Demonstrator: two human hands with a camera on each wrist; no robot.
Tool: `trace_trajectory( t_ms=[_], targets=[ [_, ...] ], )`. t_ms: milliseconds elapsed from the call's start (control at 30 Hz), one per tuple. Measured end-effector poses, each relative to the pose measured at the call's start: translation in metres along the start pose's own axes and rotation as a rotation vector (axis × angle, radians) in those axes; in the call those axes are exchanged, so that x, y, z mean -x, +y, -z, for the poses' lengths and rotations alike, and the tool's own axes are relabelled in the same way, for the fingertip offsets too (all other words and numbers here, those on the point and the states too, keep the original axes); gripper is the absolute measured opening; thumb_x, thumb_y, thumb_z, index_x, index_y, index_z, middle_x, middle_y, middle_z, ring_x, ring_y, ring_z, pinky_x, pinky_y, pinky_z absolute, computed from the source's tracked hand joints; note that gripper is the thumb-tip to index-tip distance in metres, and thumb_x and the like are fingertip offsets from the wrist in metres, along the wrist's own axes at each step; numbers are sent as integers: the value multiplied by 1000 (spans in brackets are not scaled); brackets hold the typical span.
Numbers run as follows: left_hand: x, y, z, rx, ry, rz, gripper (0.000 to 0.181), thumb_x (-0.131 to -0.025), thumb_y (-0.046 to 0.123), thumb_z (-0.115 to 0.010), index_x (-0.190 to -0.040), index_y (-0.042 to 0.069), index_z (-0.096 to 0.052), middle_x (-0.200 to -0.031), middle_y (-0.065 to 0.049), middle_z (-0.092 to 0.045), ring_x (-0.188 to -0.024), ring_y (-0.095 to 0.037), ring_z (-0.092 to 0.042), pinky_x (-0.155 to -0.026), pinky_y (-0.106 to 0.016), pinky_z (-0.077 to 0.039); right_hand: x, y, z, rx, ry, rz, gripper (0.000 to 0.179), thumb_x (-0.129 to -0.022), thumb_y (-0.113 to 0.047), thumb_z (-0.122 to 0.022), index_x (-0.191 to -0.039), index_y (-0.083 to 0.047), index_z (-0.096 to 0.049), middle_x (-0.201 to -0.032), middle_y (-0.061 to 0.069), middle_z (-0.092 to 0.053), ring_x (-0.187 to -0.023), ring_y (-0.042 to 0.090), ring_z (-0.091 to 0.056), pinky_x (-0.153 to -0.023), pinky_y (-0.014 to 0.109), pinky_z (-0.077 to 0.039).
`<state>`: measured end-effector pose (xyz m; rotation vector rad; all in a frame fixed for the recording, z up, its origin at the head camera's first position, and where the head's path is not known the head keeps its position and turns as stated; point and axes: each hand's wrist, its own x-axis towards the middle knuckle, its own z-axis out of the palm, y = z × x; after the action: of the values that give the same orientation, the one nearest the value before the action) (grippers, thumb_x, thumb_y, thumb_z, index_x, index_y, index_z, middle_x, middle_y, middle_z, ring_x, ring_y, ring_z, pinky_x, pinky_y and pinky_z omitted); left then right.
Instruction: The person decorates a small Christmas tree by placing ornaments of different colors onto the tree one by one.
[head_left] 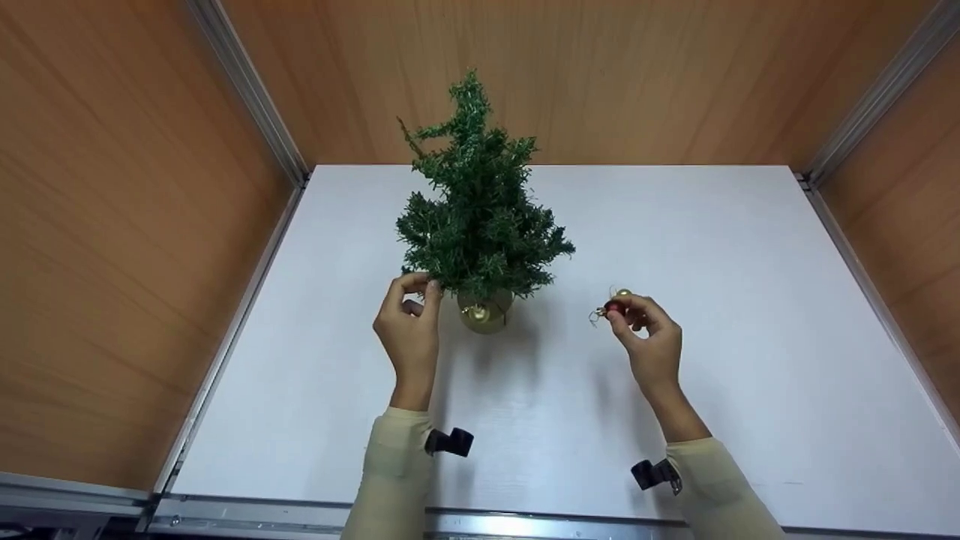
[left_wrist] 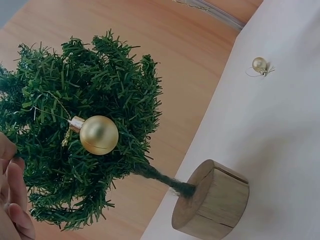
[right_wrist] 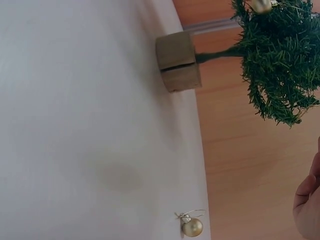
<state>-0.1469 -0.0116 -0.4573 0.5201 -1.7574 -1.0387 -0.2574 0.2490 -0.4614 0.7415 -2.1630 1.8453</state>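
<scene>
In the head view, a small artificial tree (head_left: 480,217) stands upright on the white tabletop (head_left: 300,375), in front of the person and between the raised hands and the wooden back wall (head_left: 637,82). The left hand (head_left: 411,330) is at its lower left branches, thumb and fingers narrowed together as if pinching a branch tip, probably to steady it. The right hand (head_left: 652,345), to the right of the tree, pinches a red ball (head_left: 615,308) between thumb and fingertips; held by its round body, it leaves the thin loop (head_left: 595,317) sticking out free towards the tree. In the left wrist view, a gold ball (left_wrist: 99,135) hangs against the branches, its cap turned towards the foliage, presumably because its string carries it there. The wooden base (left_wrist: 215,200) below looks broad enough to keep the tree standing, and another gold ball (left_wrist: 259,64) lies on the tabletop apart from it. The right wrist view shows that loose ball again, near the lower edge, while the fingers at the right edge are cut off, so their grip cannot be told there.
</scene>
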Motion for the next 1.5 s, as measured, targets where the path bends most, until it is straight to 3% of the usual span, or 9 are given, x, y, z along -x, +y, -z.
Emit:
trace_trajectory(
  t_ms=[367,633,1500],
  targets=[
    [2,-3,-2,15,-11,7,11,-86,24,-62,-94,17,-63,-81,9,-59,-49,-13,-46,-44,-24,-37,-1,-7,-2,-32,-10,19,20,-81,-6,-66,-98,4,-63,-91,12,-62,-74,16,-52,-64,28,-39],
    [1,-4,-3,-7,-31,12,14,-87,27,-60,-97,19,-62,-85,11,-59,-47,-9,-45,-44,-24,-37,-4,-11,-10,-22,-29,23,20,-82,-8,-65,-98,4,-63,-88,10,-62,-75,15,-53,-64,22,-39],
    [2,0,-1,1,-18,-17,17,-86,29,-62,-98,18,-63,-86,9,-59,-48,-10,-45,-45,-25,-38,-3,-21,-21,-53,-62,49,19,-81,-6,-66,-97,5,-63,-87,11,-62,-74,19,-51,-64,29,-40]
  ],
)
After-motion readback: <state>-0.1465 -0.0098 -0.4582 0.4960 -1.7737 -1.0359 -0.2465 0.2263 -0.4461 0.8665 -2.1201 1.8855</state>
